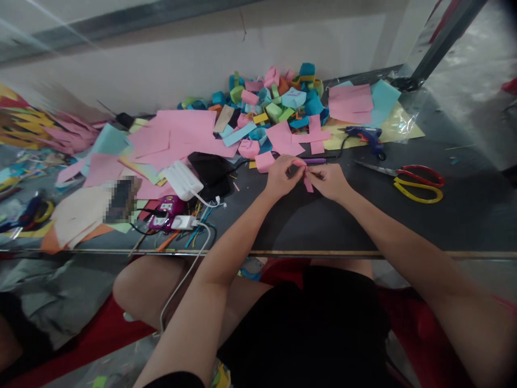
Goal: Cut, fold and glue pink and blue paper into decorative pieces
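Your left hand (pixel 284 177) and right hand (pixel 330 180) both pinched a small pink paper piece (pixel 308 185) between their fingertips, at the middle of the dark table (pixel 323 229); one strip of it hung down between them. A purple stick (pixel 315 161) lay just beyond your hands, and a heap of folded coloured paper (pixel 274 110) farther off. To the right lay a blue glue gun (pixel 368 139), with red-and-yellow-handled scissors (pixel 397 173) nearer you; large pink sheets (pixel 183 132) covered the far left.
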Available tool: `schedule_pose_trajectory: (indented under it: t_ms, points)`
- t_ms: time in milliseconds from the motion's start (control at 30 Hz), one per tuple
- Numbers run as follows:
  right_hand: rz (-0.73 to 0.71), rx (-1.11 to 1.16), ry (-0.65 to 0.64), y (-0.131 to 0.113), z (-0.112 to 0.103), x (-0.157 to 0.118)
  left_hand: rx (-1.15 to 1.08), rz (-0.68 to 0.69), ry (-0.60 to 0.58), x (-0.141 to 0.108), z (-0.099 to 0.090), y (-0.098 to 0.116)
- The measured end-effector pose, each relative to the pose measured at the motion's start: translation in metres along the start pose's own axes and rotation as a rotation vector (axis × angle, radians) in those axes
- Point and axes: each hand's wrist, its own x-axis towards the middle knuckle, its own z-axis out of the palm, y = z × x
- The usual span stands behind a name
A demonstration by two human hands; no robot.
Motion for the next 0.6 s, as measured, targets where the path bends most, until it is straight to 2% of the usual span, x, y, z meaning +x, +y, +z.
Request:
schedule_pose_trajectory:
  t_ms: [200, 600]
  points:
    - [-0.02, -0.023, -0.023, -0.0021, -0.0017, 0.0014, -0.088, -0.026, 0.025, -0.0009, -0.0003, -0.0026]
    - [0.019, 0.014, -0.068, -0.0022, -0.0028, 0.0019, 0.016, -0.072, -0.009, 0.0006, -0.0039, -0.0032]
